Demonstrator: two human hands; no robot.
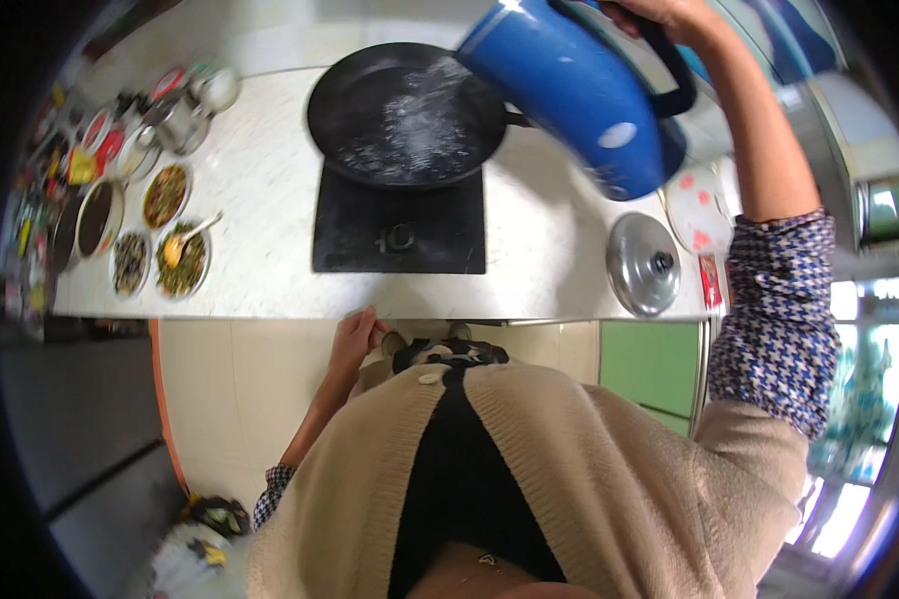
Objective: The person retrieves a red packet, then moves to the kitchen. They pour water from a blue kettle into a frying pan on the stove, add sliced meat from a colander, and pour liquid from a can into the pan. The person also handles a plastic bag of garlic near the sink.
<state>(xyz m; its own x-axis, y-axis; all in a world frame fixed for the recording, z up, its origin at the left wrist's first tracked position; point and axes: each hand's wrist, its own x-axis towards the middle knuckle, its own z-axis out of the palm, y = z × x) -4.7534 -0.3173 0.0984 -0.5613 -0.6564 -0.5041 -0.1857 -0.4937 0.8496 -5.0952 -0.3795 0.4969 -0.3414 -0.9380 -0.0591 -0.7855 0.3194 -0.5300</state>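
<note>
At the top of the view my right hand (655, 13) grips the black handle of a tilted blue thermos jug (569, 90). Its mouth is over the right rim of a black frying pan (352, 97), and clear water (423, 127) splashes and spreads inside. The pan rests on a black induction cooktop (397, 224), with its own handle partly hidden behind the jug. By the counter's front edge, my left hand (358, 338) hangs low and holds nothing, its fingers loosely bent and a little apart.
A metal lid (643, 263) lies on the white counter (262, 224) at right, near a flowered container (695, 206). At left stand several bowls of food, one with a spoon (187, 236), a metal pot (180, 123) and jars. A green cabinet door (648, 367) is below.
</note>
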